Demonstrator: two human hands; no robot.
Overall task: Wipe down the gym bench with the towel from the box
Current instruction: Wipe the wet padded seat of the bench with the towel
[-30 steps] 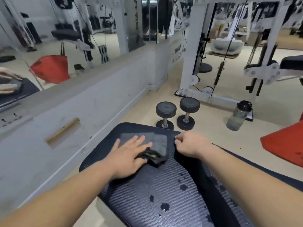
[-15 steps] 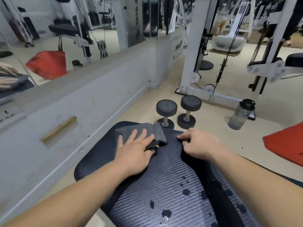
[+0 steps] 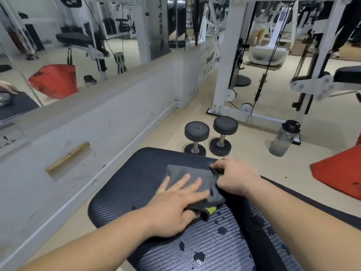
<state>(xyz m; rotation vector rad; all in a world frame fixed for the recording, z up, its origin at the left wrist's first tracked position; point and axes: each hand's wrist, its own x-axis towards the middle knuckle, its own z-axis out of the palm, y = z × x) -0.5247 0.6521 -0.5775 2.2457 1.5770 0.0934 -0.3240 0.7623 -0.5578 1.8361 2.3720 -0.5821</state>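
A grey towel [image 3: 190,174] with a yellow-green patch at its near edge lies flat on the far end of the black woven-pattern bench pad [image 3: 132,182]. My left hand [image 3: 173,204] presses on it, palm down with fingers spread. My right hand [image 3: 235,178] rests curled at the towel's right edge, on the pad; whether it pinches the cloth I cannot tell. Dark wet spots [image 3: 199,255] dot the pad nearer to me.
Two black dumbbells [image 3: 210,137] stand on the floor just beyond the bench end. A clear water bottle [image 3: 284,138] is to their right, a red bag [image 3: 340,173] at far right. A low grey wall [image 3: 78,137] with mirrors runs along the left; a white cable machine [image 3: 230,79] stands behind.
My left hand has slid the towel rightward across the pad's far end, up against my right hand. My right hand has stayed near the same spot.
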